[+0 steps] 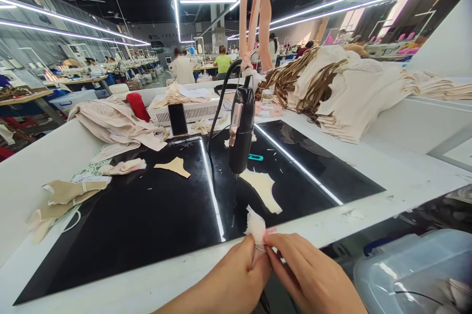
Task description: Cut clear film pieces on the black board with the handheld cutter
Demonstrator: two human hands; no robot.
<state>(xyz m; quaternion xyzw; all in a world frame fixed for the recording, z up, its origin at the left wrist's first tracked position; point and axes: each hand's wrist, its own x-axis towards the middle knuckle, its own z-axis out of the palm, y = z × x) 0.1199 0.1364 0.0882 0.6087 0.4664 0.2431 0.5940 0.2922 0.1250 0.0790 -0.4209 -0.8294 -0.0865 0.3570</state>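
Note:
My left hand (236,274) and my right hand (306,274) meet at the near edge of the white table (387,176). Together they pinch a small pale pink piece of fabric (255,228) that sticks up between the fingertips. Just beyond it a black hanging power tool (241,129) with a cable dangles over the glossy black work surface (147,215). A cream cut fabric piece (263,188) lies under the tool. A small teal object (255,157) lies beside it.
A beige fabric scrap (173,166) and pink and tan pieces (66,196) lie at left. A heap of cream garments (346,92) fills the right. A phone (178,119), a red cup (138,106), a clear plastic bin (416,274) and distant workers are also in view.

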